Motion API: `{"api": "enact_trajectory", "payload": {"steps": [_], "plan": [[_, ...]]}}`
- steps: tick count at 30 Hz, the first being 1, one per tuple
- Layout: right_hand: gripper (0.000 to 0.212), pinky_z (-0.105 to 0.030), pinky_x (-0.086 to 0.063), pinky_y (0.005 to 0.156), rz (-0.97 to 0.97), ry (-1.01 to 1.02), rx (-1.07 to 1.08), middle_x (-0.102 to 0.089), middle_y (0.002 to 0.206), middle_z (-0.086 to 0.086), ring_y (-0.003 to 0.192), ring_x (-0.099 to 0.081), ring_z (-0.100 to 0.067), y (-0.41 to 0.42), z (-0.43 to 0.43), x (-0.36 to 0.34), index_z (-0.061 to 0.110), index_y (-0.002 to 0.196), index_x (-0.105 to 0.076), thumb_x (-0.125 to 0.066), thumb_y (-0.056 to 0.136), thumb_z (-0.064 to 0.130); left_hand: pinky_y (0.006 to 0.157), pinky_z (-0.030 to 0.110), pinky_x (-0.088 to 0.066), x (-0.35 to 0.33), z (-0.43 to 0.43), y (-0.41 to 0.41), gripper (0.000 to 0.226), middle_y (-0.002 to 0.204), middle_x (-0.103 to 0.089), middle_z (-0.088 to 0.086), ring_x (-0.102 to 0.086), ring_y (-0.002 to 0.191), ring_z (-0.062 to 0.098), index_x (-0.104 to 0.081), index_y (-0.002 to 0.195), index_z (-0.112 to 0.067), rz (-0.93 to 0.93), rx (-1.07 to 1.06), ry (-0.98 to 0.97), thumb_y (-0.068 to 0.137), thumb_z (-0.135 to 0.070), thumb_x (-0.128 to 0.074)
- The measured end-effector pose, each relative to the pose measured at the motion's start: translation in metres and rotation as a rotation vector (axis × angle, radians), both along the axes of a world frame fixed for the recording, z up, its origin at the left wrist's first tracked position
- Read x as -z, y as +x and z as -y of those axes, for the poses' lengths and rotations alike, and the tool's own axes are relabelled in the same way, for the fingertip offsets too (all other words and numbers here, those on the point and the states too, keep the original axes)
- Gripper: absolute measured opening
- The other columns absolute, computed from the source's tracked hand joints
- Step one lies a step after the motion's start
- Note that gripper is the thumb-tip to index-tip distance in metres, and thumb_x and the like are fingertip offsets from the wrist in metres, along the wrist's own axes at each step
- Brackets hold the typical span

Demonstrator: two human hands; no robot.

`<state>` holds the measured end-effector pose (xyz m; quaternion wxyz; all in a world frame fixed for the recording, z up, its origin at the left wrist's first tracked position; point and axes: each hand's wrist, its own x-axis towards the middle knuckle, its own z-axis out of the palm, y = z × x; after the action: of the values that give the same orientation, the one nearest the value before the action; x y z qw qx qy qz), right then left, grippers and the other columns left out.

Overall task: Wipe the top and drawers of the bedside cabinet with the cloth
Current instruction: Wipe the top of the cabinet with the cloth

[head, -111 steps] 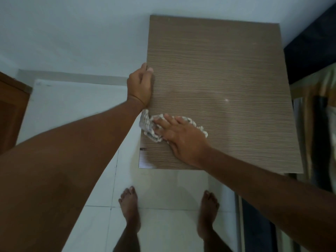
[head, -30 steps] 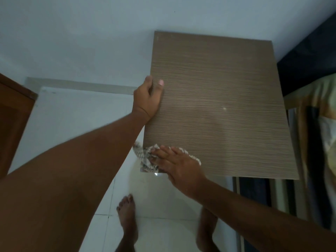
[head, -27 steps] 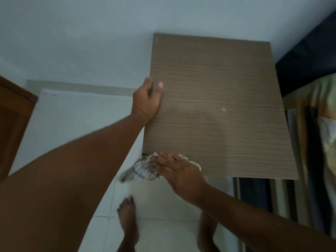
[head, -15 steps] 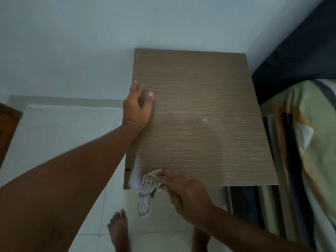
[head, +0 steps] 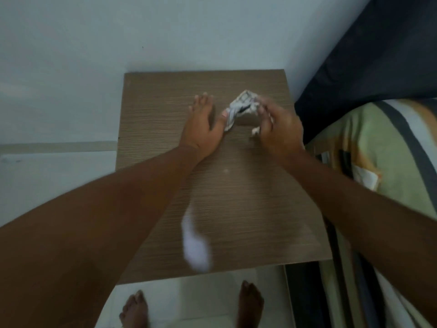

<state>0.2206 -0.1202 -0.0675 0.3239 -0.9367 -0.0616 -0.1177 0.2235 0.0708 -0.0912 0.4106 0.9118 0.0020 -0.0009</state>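
Note:
The brown wood-grain top of the bedside cabinet (head: pixel 248 209) fills the middle of the head view, seen from above. A crumpled white checked cloth (head: pixel 241 107) is bunched over the far middle of the top. My right hand (head: pixel 279 131) grips its right side with curled fingers. My left hand (head: pixel 203 124) lies just left of the cloth with fingers straight, and its thumb meets the cloth's left edge. Both hands are motion-blurred. The drawers are hidden below the top.
A pale wall (head: pixel 118 43) runs behind the cabinet. A bed with green and striped bedding (head: pixel 383 162) and a dark headboard (head: pixel 378 55) presses against the right side. White floor tiles (head: pixel 189 304) and my bare feet show below the front edge.
My right hand has carried the cloth from the front left corner to the far middle of the top. My left hand has left the left edge and come to the cloth. The view has tilted.

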Motion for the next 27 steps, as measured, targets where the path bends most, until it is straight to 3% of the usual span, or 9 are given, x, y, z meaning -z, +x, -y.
{"api": "enact_trajectory", "payload": {"steps": [2,5,8,12,14,19,22,27], "plan": [[0.032,-0.017,-0.045,0.074,0.011,-0.045,0.058,-0.074,0.110,0.001,0.091,-0.067,-0.014,0.043,0.010,0.002,0.032,0.132,-0.061,-0.044,0.104,0.034,0.127,0.038,-0.003,-0.002,0.017,0.014,0.061,0.166,-0.019,0.013,-0.009,0.157,0.026,-0.028,0.156,-0.006,0.008,0.037,0.048,0.106,-0.038,-0.040],[0.032,-0.034,-0.052,0.080,0.026,-0.130,0.086,-0.074,0.108,-0.003,0.097,-0.068,-0.026,0.100,0.021,0.010,0.032,0.127,-0.061,-0.040,0.103,0.037,0.124,0.034,0.002,0.000,0.036,0.037,0.061,0.167,-0.015,0.013,-0.004,0.157,0.028,-0.022,0.158,-0.007,0.006,0.082,0.119,0.106,-0.036,-0.037],[0.036,-0.036,-0.050,0.094,-0.080,-0.197,-0.034,-0.069,0.125,-0.007,0.113,-0.063,-0.030,0.140,0.025,0.020,0.029,0.133,-0.059,-0.042,0.103,0.037,0.126,0.037,0.000,0.003,0.048,0.055,0.062,0.167,-0.016,0.015,-0.003,0.157,0.030,-0.024,0.157,-0.004,-0.014,0.119,0.204,0.106,-0.036,-0.037],[0.049,-0.044,-0.024,0.122,-0.264,-0.437,-0.271,-0.032,0.161,-0.009,0.148,-0.030,-0.029,0.151,0.023,0.044,0.021,0.151,-0.041,-0.035,0.105,0.037,0.127,0.041,-0.005,0.008,0.054,0.063,0.060,0.166,-0.018,0.016,-0.005,0.157,0.030,-0.028,0.155,-0.004,-0.028,0.174,0.278,0.105,-0.036,-0.036],[0.048,-0.048,-0.020,0.123,-0.236,-0.437,-0.268,-0.027,0.163,-0.007,0.151,-0.023,-0.029,0.147,0.024,0.051,0.020,0.152,-0.038,-0.034,0.106,0.034,0.127,0.040,-0.007,0.011,0.053,0.064,0.061,0.166,-0.020,0.015,-0.006,0.157,0.029,-0.028,0.155,-0.004,-0.036,0.199,0.298,0.104,-0.037,-0.036],[0.044,-0.047,-0.022,0.122,-0.209,-0.399,-0.295,-0.031,0.162,0.000,0.150,-0.027,-0.025,0.121,0.030,0.056,0.027,0.149,-0.043,-0.036,0.106,0.032,0.126,0.042,-0.010,0.012,0.045,0.058,0.060,0.165,-0.024,0.015,-0.009,0.156,0.031,-0.029,0.154,-0.004,-0.061,0.220,0.324,0.104,-0.037,-0.035],[0.043,-0.046,-0.023,0.122,-0.210,-0.374,-0.285,-0.033,0.161,0.004,0.149,-0.029,-0.021,0.094,0.035,0.058,0.029,0.147,-0.046,-0.037,0.105,0.031,0.127,0.044,-0.016,0.014,0.042,0.052,0.056,0.158,-0.036,0.015,-0.020,0.153,0.032,-0.038,0.150,-0.004,-0.047,0.230,0.342,0.103,-0.036,-0.037],[0.043,-0.044,-0.029,0.119,-0.171,-0.352,-0.281,-0.042,0.156,-0.001,0.145,-0.038,-0.022,0.045,0.044,0.058,0.021,0.143,-0.052,-0.040,0.102,0.021,0.125,0.047,-0.019,0.017,0.041,0.037,0.049,0.154,-0.042,0.017,-0.025,0.151,0.033,-0.048,0.141,-0.006,-0.035,0.271,0.345,0.101,-0.033,-0.037]]}}
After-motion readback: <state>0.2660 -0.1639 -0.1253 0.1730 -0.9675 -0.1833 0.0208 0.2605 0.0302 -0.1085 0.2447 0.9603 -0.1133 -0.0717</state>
